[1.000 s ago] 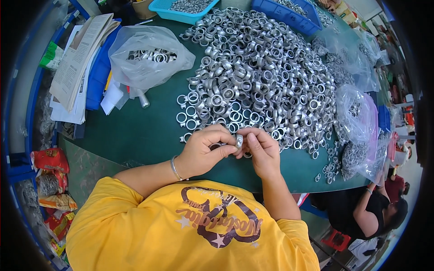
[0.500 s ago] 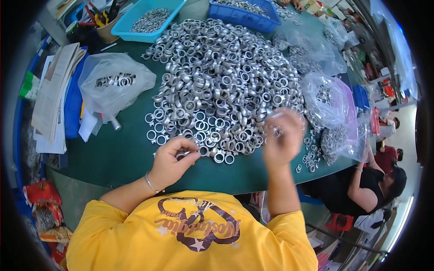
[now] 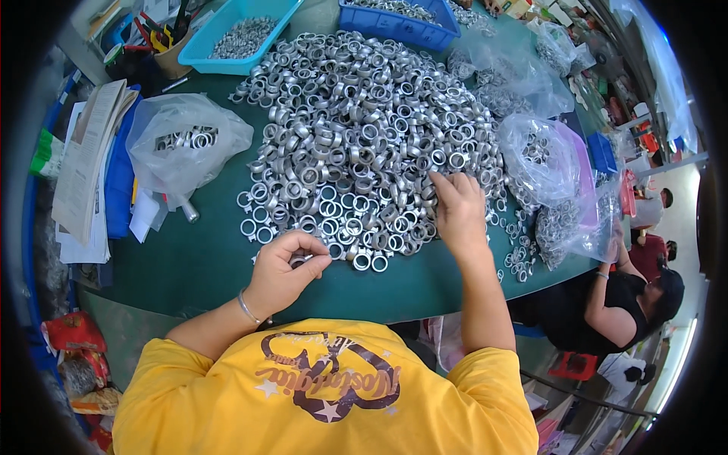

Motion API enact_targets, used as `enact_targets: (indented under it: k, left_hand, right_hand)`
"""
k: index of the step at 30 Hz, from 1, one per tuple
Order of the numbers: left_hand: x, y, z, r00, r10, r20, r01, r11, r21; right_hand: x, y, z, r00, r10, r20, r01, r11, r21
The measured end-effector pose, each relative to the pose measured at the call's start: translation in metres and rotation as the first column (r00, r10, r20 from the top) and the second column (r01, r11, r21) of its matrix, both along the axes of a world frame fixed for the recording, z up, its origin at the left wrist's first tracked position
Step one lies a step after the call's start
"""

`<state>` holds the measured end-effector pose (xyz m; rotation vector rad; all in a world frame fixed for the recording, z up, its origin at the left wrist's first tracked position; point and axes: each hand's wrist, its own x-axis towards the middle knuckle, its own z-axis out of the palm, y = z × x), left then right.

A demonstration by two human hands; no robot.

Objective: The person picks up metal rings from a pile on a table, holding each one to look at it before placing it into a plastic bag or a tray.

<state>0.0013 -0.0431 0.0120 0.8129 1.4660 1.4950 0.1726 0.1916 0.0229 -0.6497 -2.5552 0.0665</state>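
Observation:
A large heap of small silver metal rings (image 3: 364,114), many with a short tab on the side, covers the middle of the green table. At the heap's near left edge, my left hand (image 3: 284,262) is closed with thumb and forefinger together, and a metal ring (image 3: 297,261) shows in the curl of its fingers. My right hand (image 3: 460,212) is at the right side of the heap with bent fingers, its fingertips against the rings. What those fingertips pinch, if anything, is hidden.
A clear bag of rings (image 3: 186,163) lies left, beside papers (image 3: 87,167). A turquoise basket (image 3: 193,51) and a blue basket (image 3: 394,26) stand behind the heap. More bags (image 3: 542,163) and loose smaller rings (image 3: 519,258) lie right. A person (image 3: 614,311) sits at far right.
My right hand, blurred before, is now still and sharp, with its fingers down on the heap's right side. The left hand stays closed in nearly the same place.

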Motion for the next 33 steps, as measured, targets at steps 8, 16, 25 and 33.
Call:
enact_targets:
  k: [8, 16, 25, 33]
  left_hand:
    - [0.001, 0.000, 0.000, 0.999, 0.010, 0.039, -0.009, 1.000, -0.026]
    - [0.005, 0.010, 0.012, 0.988, -0.033, 0.153, 0.051, 0.992, -0.118]
    - [0.000, 0.009, 0.007, 0.960, -0.056, 0.274, 0.072, 0.996, -0.050]
    - [0.001, 0.008, 0.006, 0.995, -0.080, 0.061, 0.080, 0.997, 0.010]
  right_hand:
    - [-0.002, -0.016, 0.009, 0.990, -0.114, 0.086, 0.114, 0.993, 0.014]
    - [-0.015, -0.076, 0.002, 0.937, -0.110, -0.331, -0.294, 0.262, -0.919]
    - [-0.025, -0.104, -0.014, 0.897, 0.116, -0.426, -0.439, 0.320, -0.839]
    - [-0.030, -0.103, -0.013, 0.834, 0.284, -0.473, -0.534, 0.631, -0.563]
